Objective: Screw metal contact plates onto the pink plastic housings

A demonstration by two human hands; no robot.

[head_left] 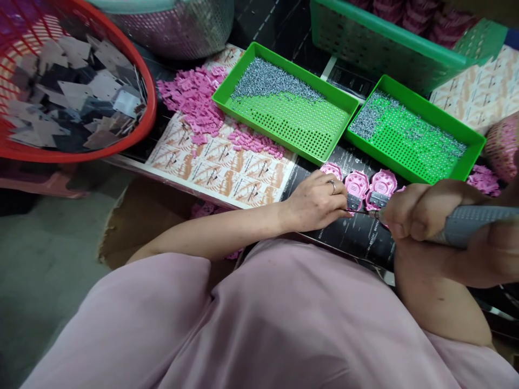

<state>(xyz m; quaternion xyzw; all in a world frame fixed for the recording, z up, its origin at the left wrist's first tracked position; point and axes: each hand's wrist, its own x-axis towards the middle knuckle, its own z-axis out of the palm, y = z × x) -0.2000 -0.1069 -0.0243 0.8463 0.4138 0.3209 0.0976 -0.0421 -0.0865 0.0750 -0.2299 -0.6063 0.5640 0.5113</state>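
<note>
My right hand (424, 216) is wrapped around a grey electric screwdriver (470, 222) that lies almost level, its thin bit pointing left. The bit's tip ends at the fingertips of my left hand (318, 202), which wears a ring. Those fingers are bent and pressed together at the edge of a pink plastic casing (357, 185) with a dark grey piece on its near end; the exact grip is partly hidden. To its right sits a similar pink casing (383, 182) with a grey piece (379, 200). Another pink casing (331, 169) shows behind my left hand.
Two green perforated trays (284, 141) hold small metal screws. Pink plastic pieces (194, 100) are heaped left of them. A red basket (150, 108) of flat grey plates stands at far left. A green crate (377, 46) with stacked pink parts is at the back.
</note>
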